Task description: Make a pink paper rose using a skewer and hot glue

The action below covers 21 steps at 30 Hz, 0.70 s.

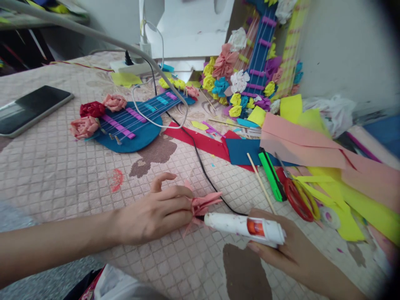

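Your left hand (156, 212) is closed on a pink petal bundle (206, 203), pinching it near the middle of the cloth in front of you. Your right hand (289, 250) is wrapped around a white glue gun (229, 221) at the bundle's four o'clock, with the dark nozzle at the petals; you cannot tell here whether glue is flowing.

By the look of it, you are partway through this flower: petals are gathered, but they splay loosely and the base seems unfinished. At its eleven o'clock, the blue guitar (134, 139) looks nearly complete: strings and bridges are on, and a red flower (92, 109) and two pink ones sit at its lower end. The flower-covered guitars (258, 68) at one o'clock look finished.

As for containers, you have no open one in view. The crumpled plastic bag (331, 109) lies at two o'clock, beyond the pink sheets (296, 141); its contents, if any, don't show.
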Each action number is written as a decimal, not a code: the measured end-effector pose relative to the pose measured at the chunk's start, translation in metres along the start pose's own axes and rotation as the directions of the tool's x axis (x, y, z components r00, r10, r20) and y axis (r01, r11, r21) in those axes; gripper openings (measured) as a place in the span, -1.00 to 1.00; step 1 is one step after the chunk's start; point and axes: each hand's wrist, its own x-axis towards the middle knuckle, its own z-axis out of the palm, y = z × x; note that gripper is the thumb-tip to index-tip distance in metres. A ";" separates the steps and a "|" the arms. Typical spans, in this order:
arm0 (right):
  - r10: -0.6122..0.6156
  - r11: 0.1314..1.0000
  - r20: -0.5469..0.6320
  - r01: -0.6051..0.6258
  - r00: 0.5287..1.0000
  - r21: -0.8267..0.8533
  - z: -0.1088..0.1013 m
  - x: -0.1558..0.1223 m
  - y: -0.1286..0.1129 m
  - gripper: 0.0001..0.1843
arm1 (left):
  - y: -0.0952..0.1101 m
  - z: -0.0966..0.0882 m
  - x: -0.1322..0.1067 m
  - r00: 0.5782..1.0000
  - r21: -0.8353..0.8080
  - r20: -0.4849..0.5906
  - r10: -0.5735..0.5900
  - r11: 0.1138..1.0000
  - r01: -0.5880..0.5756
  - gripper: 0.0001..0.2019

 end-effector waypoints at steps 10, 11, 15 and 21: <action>-0.028 0.999 -0.067 0.031 0.997 0.031 0.000 0.000 0.001 -0.82 | 0.000 0.002 0.000 0.998 -0.037 0.000 -0.068 0.997 0.068 -0.78; -0.030 0.999 -0.076 0.033 0.997 0.031 0.000 0.000 0.001 -0.82 | 0.000 0.002 0.000 0.997 -0.043 0.001 -0.074 0.996 0.074 -0.78; -0.028 0.999 -0.082 0.030 0.996 0.023 0.001 0.001 0.001 -0.81 | 0.000 0.002 0.000 0.997 -0.056 0.019 -0.080 0.995 0.081 -0.79; 0.003 0.999 -0.050 -0.001 0.999 0.039 0.001 0.002 0.000 -0.81 | 0.001 0.003 0.000 0.996 -0.054 -0.003 -0.085 0.995 0.085 -0.81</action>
